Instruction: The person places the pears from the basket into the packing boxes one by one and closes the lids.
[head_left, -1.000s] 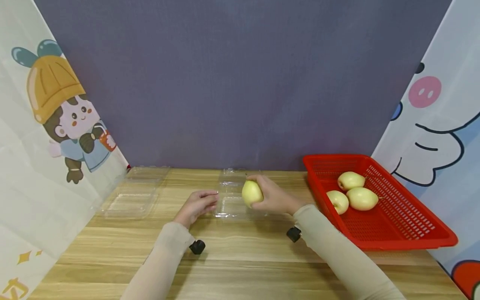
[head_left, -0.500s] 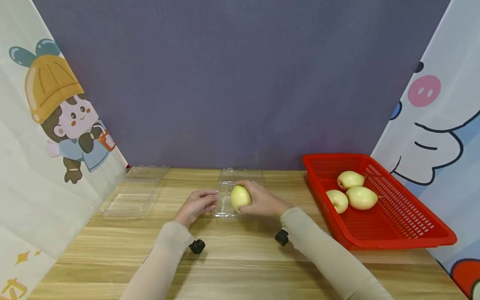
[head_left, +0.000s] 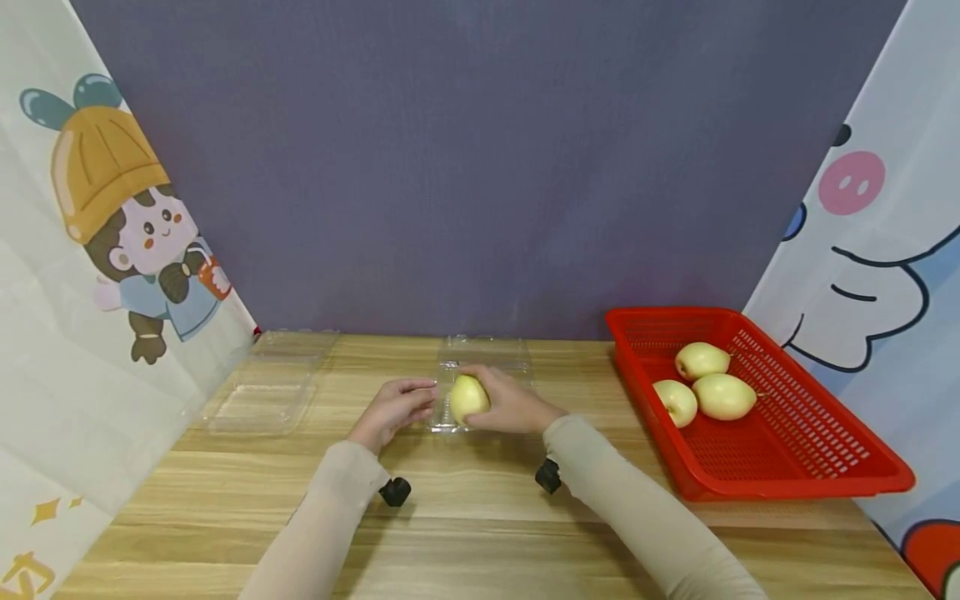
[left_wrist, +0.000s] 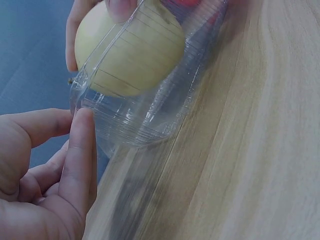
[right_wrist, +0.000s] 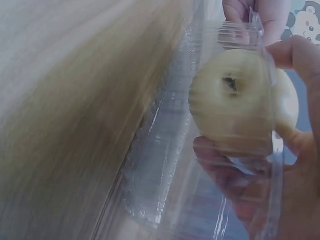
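Observation:
In the head view, my right hand [head_left: 513,404] holds a pale yellow pear [head_left: 468,400] by its sides. The pear is inside the left part of a clear plastic clamshell box [head_left: 491,354], whose lid lies folded back toward the curtain. My left hand [head_left: 393,410] is at the box's left edge. In the left wrist view, its thumb and a finger pinch the rim of the clear box [left_wrist: 145,125]. The right wrist view shows the pear [right_wrist: 227,110] through the clear wall, with fingers still around it. Whether the pear touches the box floor I cannot tell.
A red plastic basket [head_left: 780,454] stands at the right with three pears [head_left: 723,397] in it. Another open clear box [head_left: 258,400] lies at the far left. A grey-blue curtain [head_left: 480,167] rises behind the wooden table [head_left: 465,533].
My right hand has carried the pear leftward and down into the clear box, near my left hand. The left hand has stayed at the box's edge.

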